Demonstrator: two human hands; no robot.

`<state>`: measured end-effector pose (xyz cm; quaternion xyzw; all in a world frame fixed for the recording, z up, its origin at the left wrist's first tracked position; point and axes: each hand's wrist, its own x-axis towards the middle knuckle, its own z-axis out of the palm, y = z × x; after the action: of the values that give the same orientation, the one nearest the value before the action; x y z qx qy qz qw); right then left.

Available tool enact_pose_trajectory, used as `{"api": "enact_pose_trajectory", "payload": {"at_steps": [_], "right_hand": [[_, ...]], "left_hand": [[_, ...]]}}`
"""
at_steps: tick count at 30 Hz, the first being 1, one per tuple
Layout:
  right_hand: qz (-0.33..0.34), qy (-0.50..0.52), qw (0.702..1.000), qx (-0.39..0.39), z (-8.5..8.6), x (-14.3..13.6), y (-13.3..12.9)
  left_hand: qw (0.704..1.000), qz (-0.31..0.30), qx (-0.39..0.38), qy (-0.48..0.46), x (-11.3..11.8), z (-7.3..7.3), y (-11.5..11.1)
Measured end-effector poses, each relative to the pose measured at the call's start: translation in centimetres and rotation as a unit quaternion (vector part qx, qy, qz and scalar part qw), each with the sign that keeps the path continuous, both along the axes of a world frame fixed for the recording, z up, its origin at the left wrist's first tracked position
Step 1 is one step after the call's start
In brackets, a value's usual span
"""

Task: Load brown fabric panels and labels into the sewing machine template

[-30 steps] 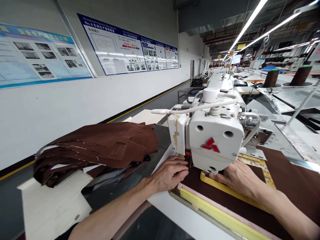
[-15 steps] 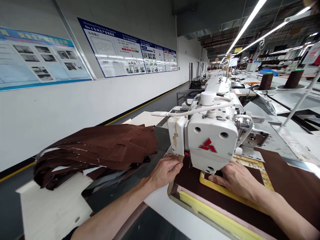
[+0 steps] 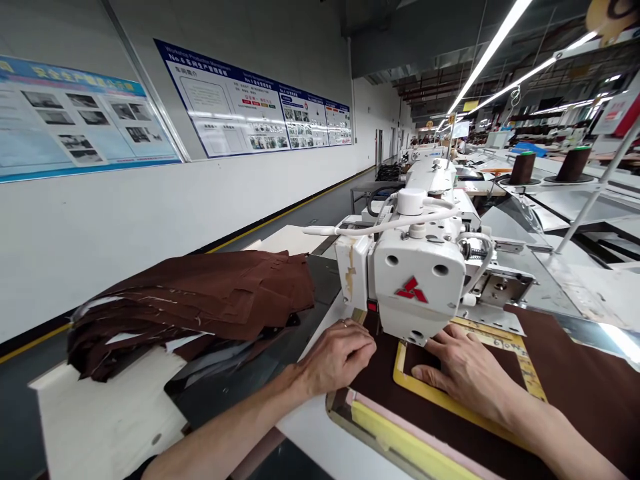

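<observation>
A white sewing machine head [image 3: 419, 280] with a red three-diamond emblem stands over dark brown fabric [image 3: 380, 363]. The fabric lies in a flat template with a yellow inner frame [image 3: 445, 397] and a yellow and pink strip [image 3: 400, 430] along its near edge. My left hand [image 3: 341, 355] is closed at the template's left side, fingers curled; whatever they may hold is hidden. To the right of the needle area, my right hand [image 3: 467, 369] rests on the fabric inside the yellow frame, fingers stretched and thumb apart. Its fingertips are partly hidden by the machine head.
A stack of brown fabric pieces [image 3: 200, 293] lies at the left on a dark surface, beside a white board [image 3: 110, 413]. Two brown thread cones [image 3: 523, 168] stand at the back right. A wall with posters [image 3: 240, 110] runs along the left.
The template and fabric have shifted slightly left and toward me. My left hand has curled more and come nearer. My right thumb has moved off the yellow frame onto the fabric.
</observation>
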<state>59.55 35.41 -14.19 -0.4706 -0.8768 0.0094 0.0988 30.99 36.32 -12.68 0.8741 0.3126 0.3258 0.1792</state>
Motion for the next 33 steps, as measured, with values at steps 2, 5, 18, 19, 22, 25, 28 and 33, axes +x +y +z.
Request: {"api": "enact_pose_trajectory", "payload": {"at_steps": [2,5,18,19,22,25,28,33], "right_hand": [[0.001,0.001,1.0,0.002,0.2,-0.2,-0.4],[0.0,-0.004,1.0,0.006,-0.1,-0.3,-1.0],[-0.002,-0.004,0.998,0.06,-1.6,-0.7,-3.3],[0.0,-0.003,0.998,0.062,-1.6,-0.8,-3.5],[0.0,0.003,0.998,0.069,-1.8,-1.1,-4.0],[0.001,0.011,0.997,0.074,-2.0,-1.3,-4.5],[0.002,0.013,0.996,0.084,-2.3,-1.4,-5.0],[0.012,0.006,0.993,0.113,-3.2,-1.4,-5.7]], "left_hand": [[0.999,-0.032,0.021,0.02,0.6,0.2,-0.8],[0.994,-0.068,0.066,0.056,1.5,0.4,-2.0],[0.978,-0.081,0.062,0.18,2.7,-0.4,-4.1],[0.978,-0.081,0.059,0.184,2.7,-0.5,-4.2],[0.978,-0.079,0.05,0.187,2.5,-0.7,-4.8],[0.977,-0.084,0.041,0.19,2.4,-0.4,-5.3],[0.976,-0.091,0.036,0.197,2.3,0.2,-5.9],[0.969,-0.096,0.041,0.226,2.3,1.1,-6.5]]}}
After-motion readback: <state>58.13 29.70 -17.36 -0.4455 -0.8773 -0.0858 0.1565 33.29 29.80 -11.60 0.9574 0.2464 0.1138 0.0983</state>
